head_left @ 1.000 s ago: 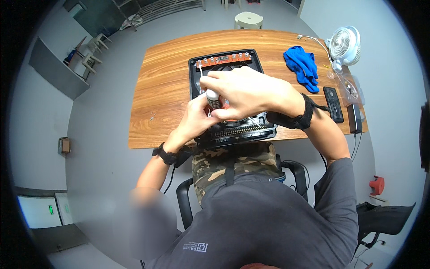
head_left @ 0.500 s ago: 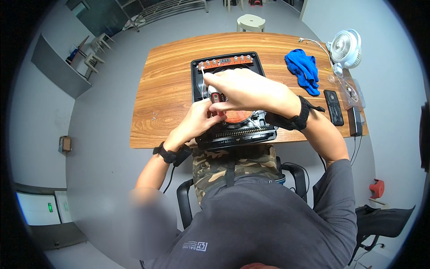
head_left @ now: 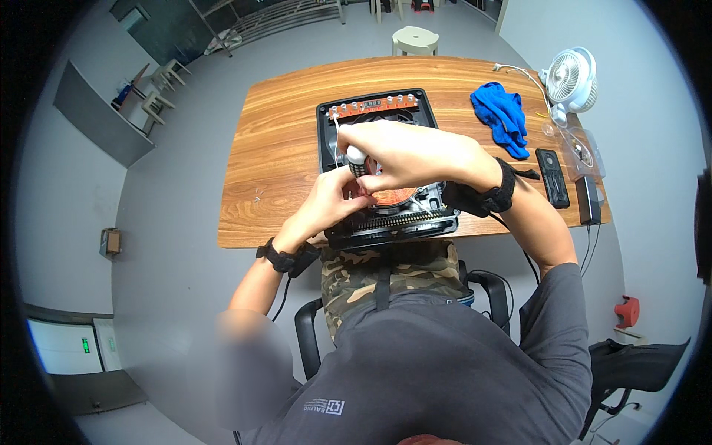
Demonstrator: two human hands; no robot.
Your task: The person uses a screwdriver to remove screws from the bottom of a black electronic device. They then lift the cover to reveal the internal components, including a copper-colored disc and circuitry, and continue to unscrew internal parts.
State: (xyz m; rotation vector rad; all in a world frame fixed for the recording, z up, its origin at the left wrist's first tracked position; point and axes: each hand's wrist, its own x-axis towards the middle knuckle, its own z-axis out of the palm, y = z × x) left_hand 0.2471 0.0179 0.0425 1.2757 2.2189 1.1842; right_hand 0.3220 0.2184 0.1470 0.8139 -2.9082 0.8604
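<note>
An opened induction cooker with a black housing (head_left: 322, 144) lies at the near edge of the table. Its orange control board (head_left: 382, 106) runs along the far end, and a copper-red coil (head_left: 397, 196) shows beneath my hands. My right hand (head_left: 426, 154) is closed around a screwdriver (head_left: 357, 156) with a white-topped, dark handle, held upright over the cooker's left part. Down at the tool's lower end, my left hand (head_left: 326, 200) pinches with thumb and fingers. What sits between those fingertips is hidden, as is the screwdriver's tip. A thin white wire (head_left: 337, 133) passes beside the handle.
Several small screws (head_left: 257, 194) lie on the wooden table (head_left: 282, 126) at left. To the right are a blue cloth (head_left: 500, 115), a white fan (head_left: 571, 80), a black case (head_left: 552, 178), a clear plastic box (head_left: 586, 152) and a black power adapter (head_left: 589, 200).
The screwdriver handle has turned in my right hand: its red-and-grey face has given way to a dark patterned side and white top. My left hand stays almost in place.
</note>
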